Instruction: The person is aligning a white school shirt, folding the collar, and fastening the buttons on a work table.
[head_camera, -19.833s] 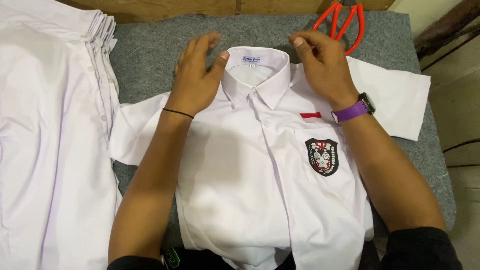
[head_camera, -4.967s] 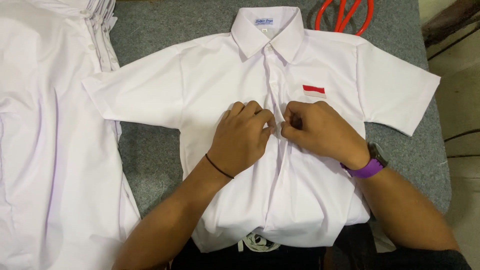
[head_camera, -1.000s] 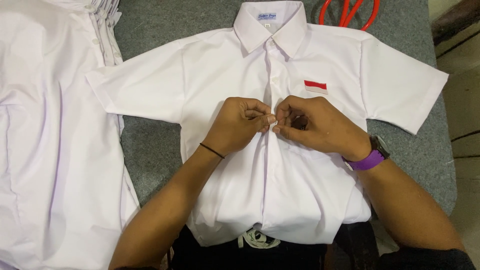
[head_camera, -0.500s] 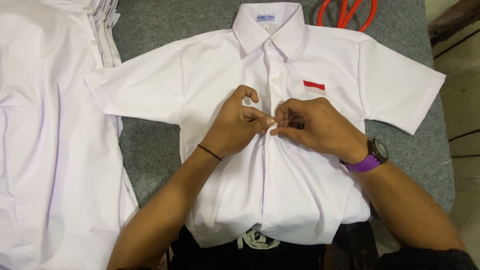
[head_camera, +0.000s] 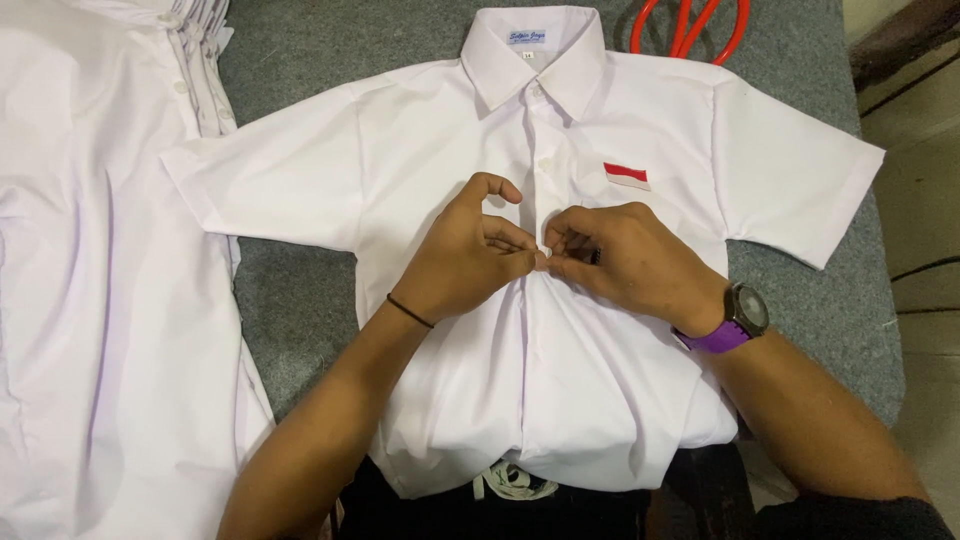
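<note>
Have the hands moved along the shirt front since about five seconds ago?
Barely. The left hand and right hand still pinch the white shirt placket just below the red and white chest patch, at about the same height.

- One white short-sleeved shirt (head_camera: 560, 350) lies spread flat on the table (head_camera: 300, 300).
- One stack of white shirts (head_camera: 100, 280) at the left; how many it holds cannot be told.
- One pair of orange-handled scissors (head_camera: 690, 28).
- Two hands: left hand (head_camera: 465, 262), right hand (head_camera: 630, 262).
- One purple-strapped watch (head_camera: 735, 320).
- One black wristband (head_camera: 410, 311).
</note>
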